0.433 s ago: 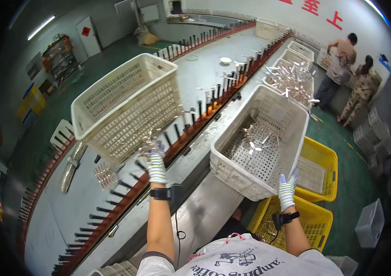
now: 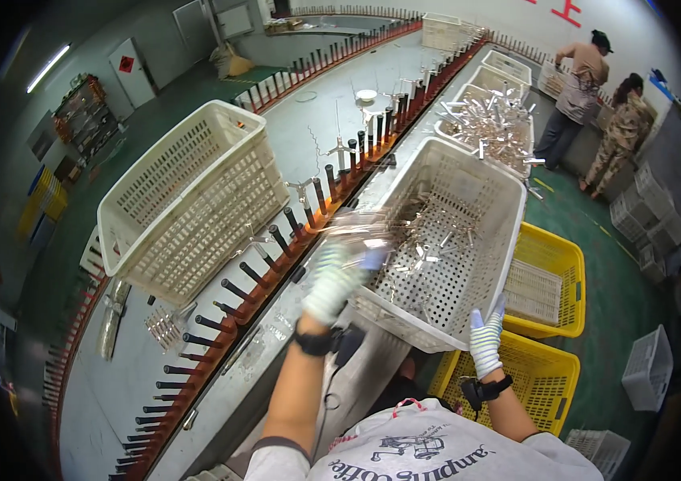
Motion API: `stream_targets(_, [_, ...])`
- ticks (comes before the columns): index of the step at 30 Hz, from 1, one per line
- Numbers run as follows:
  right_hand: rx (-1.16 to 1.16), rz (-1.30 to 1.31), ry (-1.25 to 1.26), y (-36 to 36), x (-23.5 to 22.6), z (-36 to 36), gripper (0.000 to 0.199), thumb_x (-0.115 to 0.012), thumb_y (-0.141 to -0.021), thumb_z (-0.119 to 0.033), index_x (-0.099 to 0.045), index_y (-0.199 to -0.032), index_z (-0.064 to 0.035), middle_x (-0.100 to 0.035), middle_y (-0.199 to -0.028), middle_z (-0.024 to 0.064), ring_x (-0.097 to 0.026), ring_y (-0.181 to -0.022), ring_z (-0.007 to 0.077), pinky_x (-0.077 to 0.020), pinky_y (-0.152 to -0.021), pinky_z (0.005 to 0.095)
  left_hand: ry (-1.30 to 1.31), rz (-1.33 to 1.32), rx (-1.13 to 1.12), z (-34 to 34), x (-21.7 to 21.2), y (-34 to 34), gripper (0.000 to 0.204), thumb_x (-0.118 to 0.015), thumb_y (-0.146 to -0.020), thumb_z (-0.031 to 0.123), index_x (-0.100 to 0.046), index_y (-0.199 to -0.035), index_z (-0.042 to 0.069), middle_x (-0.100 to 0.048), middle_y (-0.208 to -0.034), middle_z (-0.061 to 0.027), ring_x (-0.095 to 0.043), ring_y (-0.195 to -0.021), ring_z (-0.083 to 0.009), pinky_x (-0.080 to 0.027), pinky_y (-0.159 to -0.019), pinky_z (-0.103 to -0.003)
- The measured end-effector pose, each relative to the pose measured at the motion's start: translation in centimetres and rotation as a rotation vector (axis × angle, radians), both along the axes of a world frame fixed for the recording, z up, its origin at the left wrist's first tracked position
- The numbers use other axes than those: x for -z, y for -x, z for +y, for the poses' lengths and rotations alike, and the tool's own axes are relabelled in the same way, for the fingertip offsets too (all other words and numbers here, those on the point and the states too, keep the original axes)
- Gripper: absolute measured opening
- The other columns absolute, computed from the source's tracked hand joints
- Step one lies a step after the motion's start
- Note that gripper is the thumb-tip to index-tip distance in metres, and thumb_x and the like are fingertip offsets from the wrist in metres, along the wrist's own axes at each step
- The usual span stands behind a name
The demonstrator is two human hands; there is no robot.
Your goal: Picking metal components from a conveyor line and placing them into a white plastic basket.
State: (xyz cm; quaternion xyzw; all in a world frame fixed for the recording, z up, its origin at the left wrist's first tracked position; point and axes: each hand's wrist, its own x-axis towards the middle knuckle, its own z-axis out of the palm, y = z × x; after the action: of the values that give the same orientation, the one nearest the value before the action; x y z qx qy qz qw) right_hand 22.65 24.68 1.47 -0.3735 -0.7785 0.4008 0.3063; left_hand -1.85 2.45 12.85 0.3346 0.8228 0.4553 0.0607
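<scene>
My left hand [image 2: 335, 280], in a striped glove and blurred by motion, is closed on a bunch of shiny metal pieces [image 2: 360, 234] at the left rim of a white plastic crate [image 2: 360, 305]. The pieces are too smeared to tell their exact kind. Inside the crate, several small metal pieces [image 2: 429, 252] are scattered over its perforated floor. My right hand [image 2: 485, 343], gloved alike, grips the crate's near right corner, thumb up along the wall. Left of my left hand runs a curved track with upright black pegs [image 2: 279, 239], some carrying metal pieces.
A tall white crate [image 2: 196, 220] stands on the grey table behind the pegs. Beyond my crate, another crate is heaped with metal pieces [image 2: 489, 120]. Yellow crates [image 2: 571, 280] sit below on the right. Two people [image 2: 573, 88] stand at the far right.
My left hand has swung right, from beside the tall crate at the pegs to the near crate's rim, carrying metal pieces. My right hand stays on the crate's corner. The view has shifted slightly.
</scene>
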Motion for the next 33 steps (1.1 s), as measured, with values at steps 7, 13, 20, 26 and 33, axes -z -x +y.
stream_targets(7, [0.046,0.06,0.01,-0.1,-0.7,-0.2,0.069,-0.05,-0.079,-0.004,-0.016,-0.138,-0.0015,-0.021,-0.141,0.0161,-0.025,-0.127,0.0281,-0.0196,-0.106,0.0319,-0.564,0.066,-0.496,1.2,2.3,-2.7,0.058,-0.061,-0.079,0.021,-0.035,-0.127,0.0,-0.042,-0.122,-0.0159,-0.04,-0.115,-0.0264,-0.032,-0.099,-0.036])
stream_targets(13, [0.007,0.448,0.539,0.6,1.5,1.1,0.067,-0.044,-0.066,0.012,-0.036,-0.13,-0.0056,-0.05,-0.115,0.0082,-0.05,-0.102,0.0232,-0.041,-0.09,0.0296,-0.629,-0.087,-1.047,-8.9,7.1,2.6,0.056,-0.048,-0.088,0.016,-0.024,-0.135,-0.002,-0.031,-0.138,-0.0153,-0.033,-0.124,-0.023,-0.022,-0.104,-0.03])
stream_targets(20, [0.077,0.535,0.609,0.4,0.0,0.6,0.067,-0.046,-0.065,0.013,-0.038,-0.129,-0.0038,-0.052,-0.113,0.0073,-0.052,-0.099,0.0215,-0.0417,-0.089,0.0294,-0.449,0.154,-1.095,-14.0,4.1,3.4,0.026,-0.05,-0.087,0.012,-0.053,-0.108,-0.004,-0.059,-0.1,-0.0129,-0.054,-0.084,-0.0216,-0.042,-0.081,-0.032])
stream_targets(26, [0.216,0.602,0.458,0.6,-0.6,-2.9,0.066,-0.041,-0.064,0.015,-0.04,-0.127,-0.0024,-0.051,-0.117,0.0082,-0.05,-0.105,0.0209,-0.0375,-0.094,0.0294,-0.333,0.115,-0.207,-0.4,4.1,-4.5,0.032,-0.041,-0.088,0.005,-0.049,-0.119,0.003,-0.047,-0.123,-0.0129,-0.04,-0.118,-0.0205,-0.034,-0.098,-0.031])
stream_targets(33, [0.263,0.583,0.428,1.9,-0.4,-0.8,0.065,-0.038,-0.06,0.016,-0.046,-0.123,-0.0007,-0.054,-0.114,0.0083,-0.053,-0.101,0.021,-0.04,-0.091,0.0291,-0.417,0.048,-0.193,4.8,10.6,-2.8,0.048,-0.044,-0.081,-0.006,-0.037,-0.128,0.0,-0.056,-0.102,-0.0126,-0.057,-0.093,-0.02,-0.045,-0.083,-0.027])
